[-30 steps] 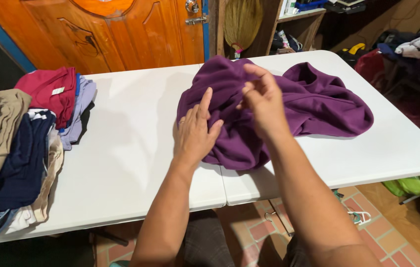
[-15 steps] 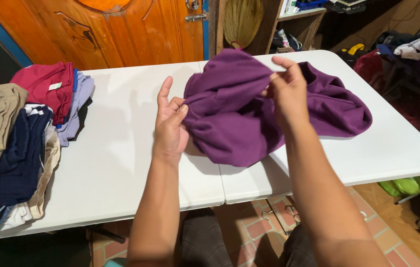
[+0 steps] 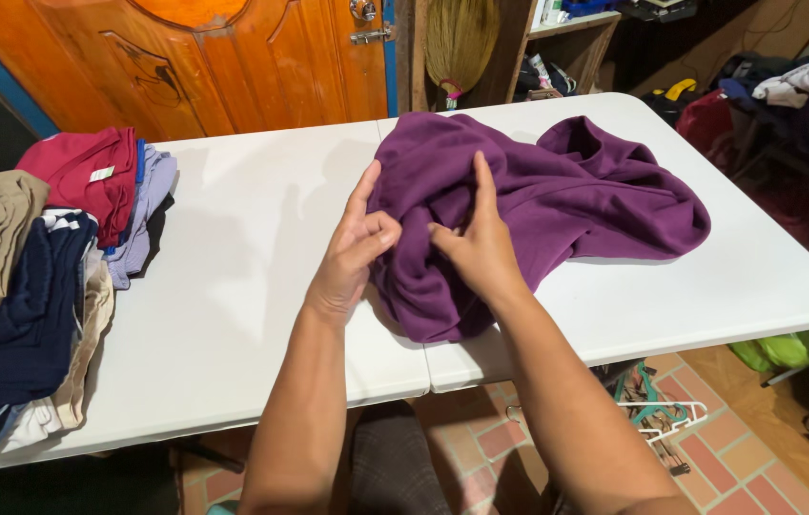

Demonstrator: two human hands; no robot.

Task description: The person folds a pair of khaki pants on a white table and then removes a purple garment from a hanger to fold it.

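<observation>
Pinching a fold of the purple fleece garment (image 3: 538,205) at centre frame, the left hand (image 3: 352,250) and right hand (image 3: 476,243) both close on cloth heaped on the white table (image 3: 233,286). It looks soft, light and floppy (best taken by an edge or seam). Half a second ago the hands stood wider apart, the right lifting the cloth.

FREE: bare tabletop (image 3: 233,286) between piles, right strip too | BLOCKED: clothes stack (image 3: 32,277) left, purple garment (image 3: 566,200) centre
</observation>
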